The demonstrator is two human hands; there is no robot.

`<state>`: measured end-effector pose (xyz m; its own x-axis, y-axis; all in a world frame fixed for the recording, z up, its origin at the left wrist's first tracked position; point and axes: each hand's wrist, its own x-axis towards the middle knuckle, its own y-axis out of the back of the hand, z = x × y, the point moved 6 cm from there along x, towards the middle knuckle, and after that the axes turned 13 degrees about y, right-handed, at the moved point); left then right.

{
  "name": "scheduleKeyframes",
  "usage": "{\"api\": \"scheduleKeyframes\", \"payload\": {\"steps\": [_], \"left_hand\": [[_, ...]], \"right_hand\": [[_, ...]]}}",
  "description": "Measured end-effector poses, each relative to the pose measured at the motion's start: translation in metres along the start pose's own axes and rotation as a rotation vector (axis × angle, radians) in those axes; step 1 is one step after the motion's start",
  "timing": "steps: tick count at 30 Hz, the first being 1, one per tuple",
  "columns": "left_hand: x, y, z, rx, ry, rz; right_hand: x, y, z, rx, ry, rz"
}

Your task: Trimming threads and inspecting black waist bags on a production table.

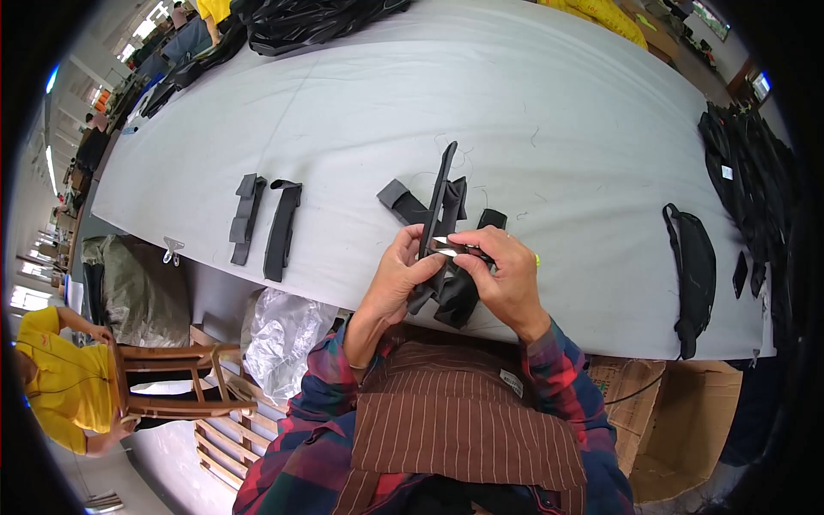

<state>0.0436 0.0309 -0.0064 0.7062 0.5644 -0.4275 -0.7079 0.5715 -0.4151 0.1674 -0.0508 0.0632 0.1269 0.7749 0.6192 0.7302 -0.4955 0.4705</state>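
Note:
My left hand (397,273) is closed on a long black fabric strip (440,184), holding it up over the table's near edge. Thread snips (445,247) with short silver blades are gripped in my right hand (506,270); their tips lie against the strip beside my left thumb. Partly behind my hands, more dark fabric strips lie on the white cloth: a grey-black strip (402,201) to the left and a black strip (492,219) to the right. Loose threads are scattered around them.
Two dark strips (246,219) lie at the left. On the right are a black pouch (693,266) and a heap of black items (751,180). Another black pile (313,26) sits at the far edge. A cardboard box (678,421) stands below; a person in yellow (69,369) holds a wooden chair.

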Motion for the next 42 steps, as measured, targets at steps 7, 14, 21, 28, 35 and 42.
{"api": "scheduleKeyframes", "payload": {"steps": [7,14,21,28,35,42], "left_hand": [[0.0,-0.004,0.006,0.024,-0.103,-0.033],[0.0,-0.003,-0.006,-0.348,0.201,-0.36],[0.002,-0.001,0.0,-0.225,0.016,-0.237],[0.001,0.008,0.006,-0.142,-0.144,-0.045],[-0.004,0.002,0.01,-0.059,-0.307,-0.019],[-0.004,0.003,0.009,-0.023,-0.359,-0.029]], "right_hand": [[-0.004,-0.005,0.004,0.211,-0.137,0.047],[-0.006,-0.008,0.01,0.268,-0.204,-0.043],[-0.015,0.004,0.019,0.313,-0.281,0.025],[-0.022,0.014,0.003,0.138,-0.211,0.054],[-0.024,0.006,-0.001,0.005,-0.2,0.061],[-0.024,0.008,-0.004,-0.082,-0.158,0.079]]}}
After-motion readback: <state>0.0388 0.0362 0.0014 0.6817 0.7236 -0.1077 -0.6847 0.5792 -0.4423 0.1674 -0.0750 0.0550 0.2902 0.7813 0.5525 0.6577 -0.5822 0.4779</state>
